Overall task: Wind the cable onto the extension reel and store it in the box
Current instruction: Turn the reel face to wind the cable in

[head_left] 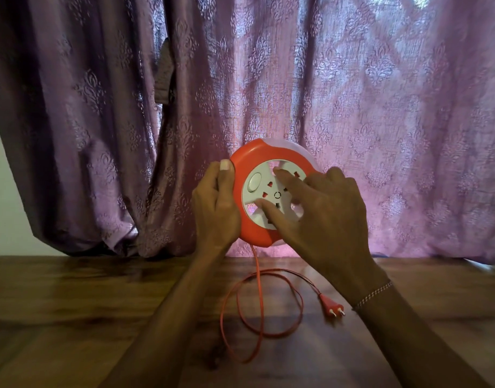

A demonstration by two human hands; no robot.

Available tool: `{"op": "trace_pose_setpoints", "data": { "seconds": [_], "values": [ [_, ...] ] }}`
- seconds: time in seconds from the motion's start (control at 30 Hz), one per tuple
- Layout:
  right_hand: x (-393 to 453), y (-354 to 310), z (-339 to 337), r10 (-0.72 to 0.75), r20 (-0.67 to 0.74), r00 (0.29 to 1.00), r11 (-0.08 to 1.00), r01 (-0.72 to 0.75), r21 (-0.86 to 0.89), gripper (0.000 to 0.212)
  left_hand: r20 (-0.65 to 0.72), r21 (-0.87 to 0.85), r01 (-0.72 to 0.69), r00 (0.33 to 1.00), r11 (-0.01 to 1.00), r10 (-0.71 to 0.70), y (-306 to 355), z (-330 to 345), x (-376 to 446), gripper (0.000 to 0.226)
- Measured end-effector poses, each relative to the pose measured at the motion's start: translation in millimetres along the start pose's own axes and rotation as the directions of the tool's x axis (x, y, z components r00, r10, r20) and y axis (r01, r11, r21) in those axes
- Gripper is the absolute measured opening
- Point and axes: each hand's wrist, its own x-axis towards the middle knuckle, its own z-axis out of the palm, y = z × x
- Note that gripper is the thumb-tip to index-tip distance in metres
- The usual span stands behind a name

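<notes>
An orange and white extension reel (257, 155) is held up on edge above the table, its white socket face toward me. My left hand (215, 205) grips its left rim. The fingers of my right hand (322, 208) are spread on the white centre disc, with fingertips set in its recesses. A thin orange cable (257, 303) hangs from the bottom of the reel and lies in loose loops on the table. It ends in a red two-pin plug (331, 305) lying to the right of the loops. No box is in view.
A dark wooden table (86, 303) fills the lower half of the view. Purple patterned curtains (380, 107) hang right behind the reel. A pale wall (2, 191) shows at the far left.
</notes>
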Motion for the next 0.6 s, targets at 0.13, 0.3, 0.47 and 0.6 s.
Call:
{"op": "trace_pose_setpoints", "data": {
  "seconds": [0.13,0.3,0.47,0.6],
  "values": [
    [6,13,-5,-0.244,-0.082,0.966,0.959,0.253,0.128,0.019,-0.012,-0.02,0.011,1.0,1.0,-0.012,-1,-1,2,0.035],
    [7,14,-7,-0.366,0.215,0.905,0.931,0.356,0.085,0.058,-0.011,-0.011,-0.012,1.0,1.0,0.012,-1,-2,2,0.038],
    [4,7,-11,-0.309,0.233,0.922,0.943,0.329,-0.05,0.055,0.002,0.021,-0.022,1.0,1.0,0.022,-3,-2,0,0.046],
    [2,3,-9,-0.219,0.257,0.941,0.964,0.25,-0.093,0.063,0.009,0.022,-0.028,1.0,0.999,0.028,-1,-2,-1,0.04]
  ]
}}
